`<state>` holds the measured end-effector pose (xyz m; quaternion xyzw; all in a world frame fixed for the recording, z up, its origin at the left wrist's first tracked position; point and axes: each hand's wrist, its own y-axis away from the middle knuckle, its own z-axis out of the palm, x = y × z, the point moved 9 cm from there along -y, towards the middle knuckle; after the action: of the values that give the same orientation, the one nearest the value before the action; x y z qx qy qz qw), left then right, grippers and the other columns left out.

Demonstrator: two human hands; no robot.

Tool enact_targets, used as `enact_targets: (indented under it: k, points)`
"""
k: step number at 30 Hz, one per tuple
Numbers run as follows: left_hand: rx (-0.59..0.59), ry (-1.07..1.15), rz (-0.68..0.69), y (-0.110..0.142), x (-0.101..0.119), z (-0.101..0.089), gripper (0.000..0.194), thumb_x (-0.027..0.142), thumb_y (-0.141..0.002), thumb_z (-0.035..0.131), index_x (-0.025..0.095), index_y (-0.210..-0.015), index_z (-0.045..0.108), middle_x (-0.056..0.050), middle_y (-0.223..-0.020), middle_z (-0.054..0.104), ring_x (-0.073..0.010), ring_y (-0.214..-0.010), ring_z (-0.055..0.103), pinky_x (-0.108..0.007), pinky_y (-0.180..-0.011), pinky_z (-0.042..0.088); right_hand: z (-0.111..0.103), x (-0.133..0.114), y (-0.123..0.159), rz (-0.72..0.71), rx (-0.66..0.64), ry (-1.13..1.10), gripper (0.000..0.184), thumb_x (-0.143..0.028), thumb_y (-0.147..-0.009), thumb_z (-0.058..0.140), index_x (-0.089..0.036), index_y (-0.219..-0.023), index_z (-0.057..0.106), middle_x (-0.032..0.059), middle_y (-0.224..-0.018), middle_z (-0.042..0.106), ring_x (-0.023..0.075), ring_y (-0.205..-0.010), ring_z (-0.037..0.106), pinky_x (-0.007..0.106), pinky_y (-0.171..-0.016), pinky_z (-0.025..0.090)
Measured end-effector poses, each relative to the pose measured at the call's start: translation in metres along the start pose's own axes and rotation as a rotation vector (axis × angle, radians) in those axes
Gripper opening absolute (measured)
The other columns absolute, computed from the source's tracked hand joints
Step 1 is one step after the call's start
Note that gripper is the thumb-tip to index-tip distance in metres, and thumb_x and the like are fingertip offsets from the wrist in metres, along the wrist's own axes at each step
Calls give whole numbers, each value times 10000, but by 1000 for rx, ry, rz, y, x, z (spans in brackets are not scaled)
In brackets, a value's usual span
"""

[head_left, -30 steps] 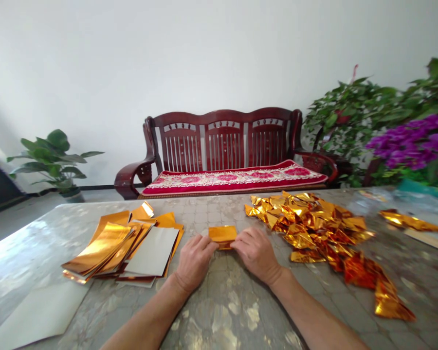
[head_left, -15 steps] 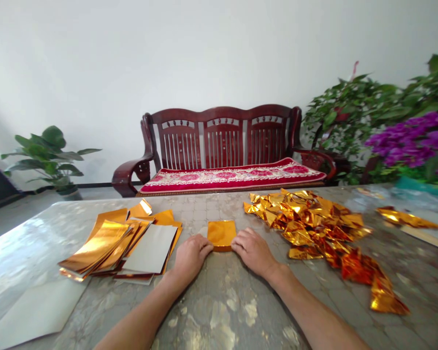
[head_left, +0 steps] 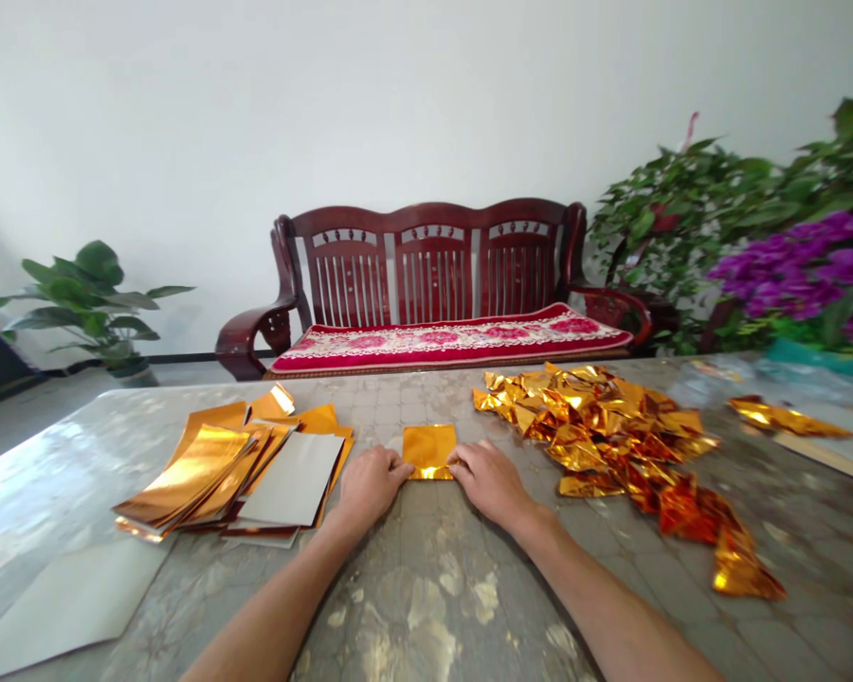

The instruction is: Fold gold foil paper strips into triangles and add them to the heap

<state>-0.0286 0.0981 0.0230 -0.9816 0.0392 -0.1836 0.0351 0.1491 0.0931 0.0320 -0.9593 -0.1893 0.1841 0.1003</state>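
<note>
Gold sheet (head_left: 429,447) on patterned table (head_left: 412,587) (glossy), wooden bench (head_left: 435,270) beyond.

Bright, glare on the tabletop (head_left: 57,450) (strongest at left), edges stretched and soft

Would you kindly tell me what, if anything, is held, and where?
A gold paper, by its near corners: left hand at one, right hand at the other.

Underside of gold square (head_left: 428,449) hidden; forearms (head_left: 597,592) cut by bottom edge.
</note>
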Motion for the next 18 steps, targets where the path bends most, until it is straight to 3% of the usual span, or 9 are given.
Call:
enact_targets:
  k: [10,18]
  points:
    - [34,-178,48,-1,6,-4,347,449,-886,515,186,-739,688,-86,-847,686,-224,-855,622,-297,-707,367,5,4,-4,32,-27,7,154,-245,-902,536,-245,-898,690,2,-936,733,181,-885,571,275,-734,326]
    - [18,-98,53,-2,5,-6,289,422,-847,569,190,-713,678,-55,-808,671,-194,-822,614,-274,-690,356,3,3,-4,35,-11,14,101,-236,-883,568,-246,-889,668,-2,-916,727,184,-869,564,276,-717,309]
